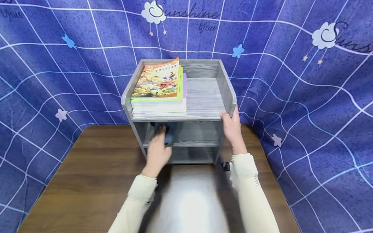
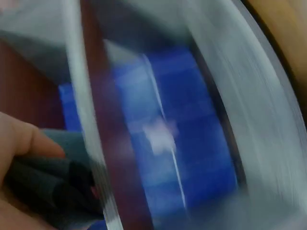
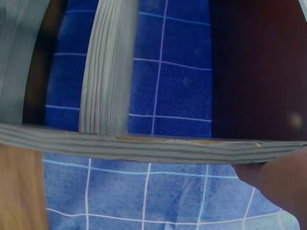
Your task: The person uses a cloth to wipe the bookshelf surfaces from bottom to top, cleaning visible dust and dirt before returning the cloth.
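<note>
A grey wood-grain shelf unit (image 1: 201,97) stands on the table. My left hand (image 1: 157,152) reaches into its middle compartment and grips a dark blue-grey, folded, cloth-like item (image 1: 169,134). In the left wrist view that item (image 2: 53,187) lies between thumb and fingers beside a shelf board; blur hides its exact kind. My right hand (image 1: 232,129) holds the front edge of the unit's right side panel, thumb on the inner side. At the lower right of the right wrist view, part of this hand (image 3: 283,184) touches the panel edge (image 3: 192,149).
A stack of books (image 1: 158,84) occupies the left of the top shelf. A small black object (image 1: 225,166) sits on the brown table (image 1: 96,181) near the right sleeve. Behind hangs a blue curtain (image 1: 102,64) with white lines and stars.
</note>
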Motion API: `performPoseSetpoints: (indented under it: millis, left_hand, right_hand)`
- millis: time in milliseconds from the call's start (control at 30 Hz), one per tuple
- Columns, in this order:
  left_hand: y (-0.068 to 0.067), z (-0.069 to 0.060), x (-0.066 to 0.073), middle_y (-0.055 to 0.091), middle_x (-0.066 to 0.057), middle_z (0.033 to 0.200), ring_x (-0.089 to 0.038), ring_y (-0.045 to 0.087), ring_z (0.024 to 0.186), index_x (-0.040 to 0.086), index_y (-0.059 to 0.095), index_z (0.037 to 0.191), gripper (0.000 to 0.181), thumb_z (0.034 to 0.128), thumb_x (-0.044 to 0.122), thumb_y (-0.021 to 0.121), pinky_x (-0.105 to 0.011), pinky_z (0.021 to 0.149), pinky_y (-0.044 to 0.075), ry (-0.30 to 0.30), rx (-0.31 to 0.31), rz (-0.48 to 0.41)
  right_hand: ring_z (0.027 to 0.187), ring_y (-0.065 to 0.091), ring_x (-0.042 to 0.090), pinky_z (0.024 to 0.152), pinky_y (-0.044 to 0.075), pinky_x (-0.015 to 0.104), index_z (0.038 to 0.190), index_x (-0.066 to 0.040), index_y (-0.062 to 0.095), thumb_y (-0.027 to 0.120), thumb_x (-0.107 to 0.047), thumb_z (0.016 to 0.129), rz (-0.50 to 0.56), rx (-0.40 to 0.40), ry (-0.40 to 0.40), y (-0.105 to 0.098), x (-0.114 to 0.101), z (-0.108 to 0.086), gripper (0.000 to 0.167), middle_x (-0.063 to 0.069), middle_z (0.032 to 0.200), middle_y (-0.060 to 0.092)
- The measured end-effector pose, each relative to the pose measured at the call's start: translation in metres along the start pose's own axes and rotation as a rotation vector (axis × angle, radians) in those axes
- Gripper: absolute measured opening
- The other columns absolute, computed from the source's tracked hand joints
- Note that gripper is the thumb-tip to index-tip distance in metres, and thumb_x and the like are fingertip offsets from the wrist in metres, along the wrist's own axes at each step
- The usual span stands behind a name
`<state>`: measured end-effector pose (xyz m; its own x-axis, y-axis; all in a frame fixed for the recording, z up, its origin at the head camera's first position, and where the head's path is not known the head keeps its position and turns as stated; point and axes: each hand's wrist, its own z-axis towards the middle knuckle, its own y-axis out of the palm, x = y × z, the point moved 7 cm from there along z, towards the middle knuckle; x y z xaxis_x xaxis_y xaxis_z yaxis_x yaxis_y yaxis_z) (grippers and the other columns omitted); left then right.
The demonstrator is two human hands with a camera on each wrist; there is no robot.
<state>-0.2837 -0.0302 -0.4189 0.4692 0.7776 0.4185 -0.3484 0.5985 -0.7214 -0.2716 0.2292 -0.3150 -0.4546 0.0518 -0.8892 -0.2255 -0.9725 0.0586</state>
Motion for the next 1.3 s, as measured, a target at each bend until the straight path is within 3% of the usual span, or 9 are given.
performPoseSetpoints:
  millis: [100, 200, 333, 467, 667, 933, 1100, 1300]
  left_hand:
    - [0.024, 0.005, 0.034, 0.051, -0.03, 0.142, -0.047, 0.055, 0.122, -0.006, 0.042, 0.148, 0.078, 0.0784, 0.004, 0.075, -0.053, 0.103, 0.043, -0.003, -0.033, -0.117]
    - [0.055, 0.012, 0.076, 0.047, -0.028, 0.146, -0.043, 0.052, 0.128, -0.002, 0.042, 0.15, 0.078, 0.0825, 0.012, 0.078, -0.05, 0.104, 0.043, 0.07, -0.103, -0.078]
    - [0.087, 0.016, 0.118, 0.046, -0.025, 0.149, -0.039, 0.048, 0.134, 0.005, 0.045, 0.15, 0.077, 0.0831, 0.023, 0.078, -0.049, 0.103, 0.044, 0.179, -0.149, 0.112]
    - [0.103, 0.012, 0.136, 0.047, -0.024, 0.147, -0.04, 0.047, 0.133, 0.007, 0.048, 0.148, 0.076, 0.0815, 0.03, 0.076, -0.05, 0.1, 0.043, 0.246, -0.135, 0.341]
    - [0.114, 0.008, 0.142, 0.048, -0.024, 0.146, -0.04, 0.046, 0.134, 0.006, 0.051, 0.147, 0.075, 0.0818, 0.035, 0.075, -0.049, 0.105, 0.038, 0.267, -0.105, 0.494]
    - [0.115, 0.008, 0.138, 0.051, -0.025, 0.142, -0.04, 0.048, 0.131, 0.008, 0.059, 0.14, 0.076, 0.075, 0.04, 0.082, -0.048, 0.104, 0.039, 0.292, -0.075, 0.54]
    - [0.111, 0.007, 0.124, 0.049, -0.025, 0.144, -0.04, 0.046, 0.133, 0.01, 0.059, 0.139, 0.072, 0.0762, 0.039, 0.08, -0.047, 0.103, 0.039, 0.302, -0.091, 0.542]
    - [0.094, 0.002, 0.099, 0.052, -0.023, 0.142, -0.039, 0.048, 0.131, 0.012, 0.062, 0.136, 0.057, 0.0811, 0.026, 0.071, -0.047, 0.103, 0.04, 0.299, -0.046, 0.528]
  right_hand:
    - [0.139, 0.038, 0.034, 0.115, 0.027, 0.033, 0.154, 0.006, 0.028, 0.043, 0.006, 0.092, 0.007, 0.009, -0.01, -0.001, 0.0, -0.002, 0.064, 0.03, 0.15, 0.039]
    - [0.136, 0.04, 0.036, 0.114, 0.028, 0.034, 0.153, 0.008, 0.028, 0.043, 0.008, 0.092, 0.013, 0.006, -0.026, -0.001, 0.0, -0.002, 0.063, 0.033, 0.148, 0.04]
    - [0.131, 0.044, 0.036, 0.113, 0.031, 0.035, 0.153, 0.007, 0.027, 0.043, 0.008, 0.093, 0.024, -0.015, -0.03, -0.002, 0.017, 0.004, 0.063, 0.034, 0.145, 0.042]
    - [0.13, 0.045, 0.03, 0.112, 0.032, 0.035, 0.156, 0.0, 0.027, 0.044, 0.004, 0.094, 0.049, -0.012, -0.014, -0.001, 0.034, 0.007, 0.065, 0.027, 0.146, 0.044]
    - [0.129, 0.046, 0.025, 0.111, 0.032, 0.034, 0.157, -0.007, 0.03, 0.046, -0.001, 0.094, 0.05, 0.009, -0.033, -0.005, 0.035, 0.008, 0.066, 0.019, 0.146, 0.047]
    - [0.127, 0.049, 0.024, 0.11, 0.034, 0.033, 0.154, -0.005, 0.035, 0.048, -0.001, 0.094, 0.02, 0.012, -0.028, -0.012, 0.032, 0.008, 0.061, 0.02, 0.142, 0.05]
    - [0.128, 0.048, 0.022, 0.111, 0.032, 0.031, 0.153, -0.005, 0.036, 0.048, -0.001, 0.094, -0.007, 0.028, -0.018, -0.015, 0.03, 0.007, 0.061, 0.02, 0.142, 0.05]
    - [0.119, 0.05, 0.019, 0.106, 0.035, 0.03, 0.15, -0.001, 0.038, 0.049, -0.001, 0.094, -0.027, 0.026, -0.008, -0.012, 0.032, 0.007, 0.057, 0.02, 0.135, 0.053]
